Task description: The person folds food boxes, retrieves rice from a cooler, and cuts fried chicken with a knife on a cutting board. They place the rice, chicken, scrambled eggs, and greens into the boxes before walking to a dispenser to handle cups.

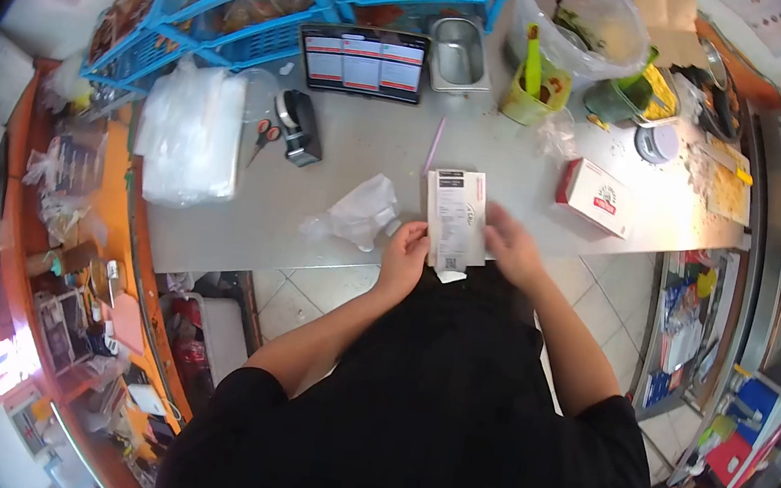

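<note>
A flat, pale box [480, 192] with a long printed receipt [454, 223] across its top face lies at the table's front edge, before my body. My left hand [405, 258] grips the box's lower left side, thumb along its edge. At the right side is my right hand [513, 248], its fingers smeared by motion and close to the box. Crumpled translucent plastic [362, 212] sits just left of the box. A thin purple stick [435, 146] points away behind it.
Across the metal table [306, 277] are scissors [264, 138], a black tape dispenser [298, 128], a stack of plastic bags [188, 136], a tablet [363, 61], a steel pan [460, 54] and a red-and-white box [595, 197]. Blue crates [240, 33] line the back.
</note>
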{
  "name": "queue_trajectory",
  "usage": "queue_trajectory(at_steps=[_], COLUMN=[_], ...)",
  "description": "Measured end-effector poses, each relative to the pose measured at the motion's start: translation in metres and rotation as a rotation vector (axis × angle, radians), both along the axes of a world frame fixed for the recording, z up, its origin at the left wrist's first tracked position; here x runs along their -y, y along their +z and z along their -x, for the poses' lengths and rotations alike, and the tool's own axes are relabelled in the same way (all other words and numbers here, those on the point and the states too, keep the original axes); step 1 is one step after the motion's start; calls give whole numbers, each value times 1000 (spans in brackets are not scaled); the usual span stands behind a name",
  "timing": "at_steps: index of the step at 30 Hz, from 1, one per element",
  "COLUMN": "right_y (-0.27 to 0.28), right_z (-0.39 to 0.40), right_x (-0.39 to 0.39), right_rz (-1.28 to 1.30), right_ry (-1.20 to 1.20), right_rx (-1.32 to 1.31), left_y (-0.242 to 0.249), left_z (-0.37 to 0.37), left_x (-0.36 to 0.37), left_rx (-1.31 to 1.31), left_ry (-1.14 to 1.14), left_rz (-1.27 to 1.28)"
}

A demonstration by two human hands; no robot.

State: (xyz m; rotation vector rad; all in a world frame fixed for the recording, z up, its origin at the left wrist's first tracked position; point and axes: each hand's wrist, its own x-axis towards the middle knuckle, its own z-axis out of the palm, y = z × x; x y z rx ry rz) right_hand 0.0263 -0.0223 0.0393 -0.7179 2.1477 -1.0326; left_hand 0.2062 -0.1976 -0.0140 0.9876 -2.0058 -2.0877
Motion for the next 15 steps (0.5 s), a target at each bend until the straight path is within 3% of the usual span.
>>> queue_trajectory(at_steps=[2, 4, 6, 7, 9, 10, 12, 15], right_y=[4, -7, -15, -15, -16, -37, -80, -85], right_z=[41, 97, 134, 133, 123, 120, 113, 91], right_x=[-27, -70, -111, -111, -120, -124, -127, -87], right_rz=[-18, -2, -392, -384, -817, -762, -660, -539], right_ry=[-140, -507, -523, -521, -351, -380, -417, -476], right_rx=[-588, -696, -943, -944, -612, -600, -765, -766], left_y=[21, 24, 35, 34, 31, 27, 14, -8], left_z=[1, 3, 9, 10, 19, 26, 34, 46], left_x=[0, 4, 5, 3, -2, -5, -16, -34], left_rx=[72, 85, 107, 102, 165, 156, 283, 261], left_ry=[158, 157, 62, 67, 27, 30, -215, -350], left_rz=[-271, -366, -693, -688, -838, -831, -662, -437])
